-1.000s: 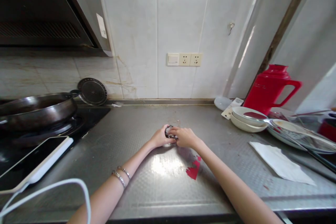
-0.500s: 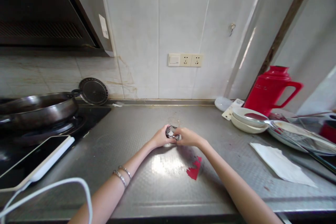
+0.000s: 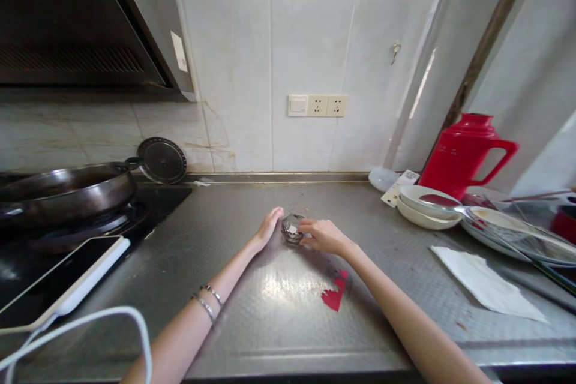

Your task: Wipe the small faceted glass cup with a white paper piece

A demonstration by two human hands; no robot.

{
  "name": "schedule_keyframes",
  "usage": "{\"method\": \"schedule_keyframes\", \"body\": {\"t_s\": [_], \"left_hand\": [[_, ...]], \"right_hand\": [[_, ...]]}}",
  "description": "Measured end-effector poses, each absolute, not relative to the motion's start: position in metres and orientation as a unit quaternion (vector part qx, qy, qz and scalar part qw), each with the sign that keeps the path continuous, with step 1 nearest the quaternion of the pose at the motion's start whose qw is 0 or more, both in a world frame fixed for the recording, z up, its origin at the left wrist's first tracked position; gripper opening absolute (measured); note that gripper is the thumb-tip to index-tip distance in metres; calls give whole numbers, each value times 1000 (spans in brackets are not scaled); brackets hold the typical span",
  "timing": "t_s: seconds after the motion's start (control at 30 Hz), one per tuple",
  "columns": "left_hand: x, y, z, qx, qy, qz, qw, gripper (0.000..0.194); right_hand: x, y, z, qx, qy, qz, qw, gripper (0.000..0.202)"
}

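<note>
Look mid-surface (image 3: pixel 234 294): small shiny dish (image 3: pixel 292 231), held at three o'clock by the right hand (image 3: pixel 327 236) in a narrow pinch. Just beside, at nine, see the left hand (image 3: pixel 267 228), open and empty. Looks light, stiff, probably slick, maybe brittle if glass; best gripped across opposite rim sides, nine and three.

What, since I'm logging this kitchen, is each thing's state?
Left hand: open
Right hand: curled, fingers at silvery object's edge, grip unclear
Silvery object: on counter
Pan: uncovered, on stove
Black disc: leaning on wall
Device: screen dark, cable attached
Sockets: unused
Flask: upright
Bowls: stacked
Red scrap: ragged-edged, flat
</note>
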State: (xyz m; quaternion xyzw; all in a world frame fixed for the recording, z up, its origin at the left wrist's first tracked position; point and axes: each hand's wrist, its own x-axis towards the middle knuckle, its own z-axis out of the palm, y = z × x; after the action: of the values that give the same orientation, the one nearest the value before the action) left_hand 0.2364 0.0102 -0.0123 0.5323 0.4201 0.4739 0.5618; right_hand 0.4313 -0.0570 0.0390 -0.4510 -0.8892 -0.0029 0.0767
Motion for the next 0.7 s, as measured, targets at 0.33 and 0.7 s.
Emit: {"method": "schedule_keyframes", "body": {"t_s": [0.33, 0.7], "left_hand": [[244, 13, 30, 365, 325, 288, 824, 56], [258, 2, 24, 358, 312, 361, 802, 40]], "right_hand": [[426, -67, 52, -408, -900, -74, 137, 23], [421, -69, 51, -422, -900, -51, 94, 29]]}}
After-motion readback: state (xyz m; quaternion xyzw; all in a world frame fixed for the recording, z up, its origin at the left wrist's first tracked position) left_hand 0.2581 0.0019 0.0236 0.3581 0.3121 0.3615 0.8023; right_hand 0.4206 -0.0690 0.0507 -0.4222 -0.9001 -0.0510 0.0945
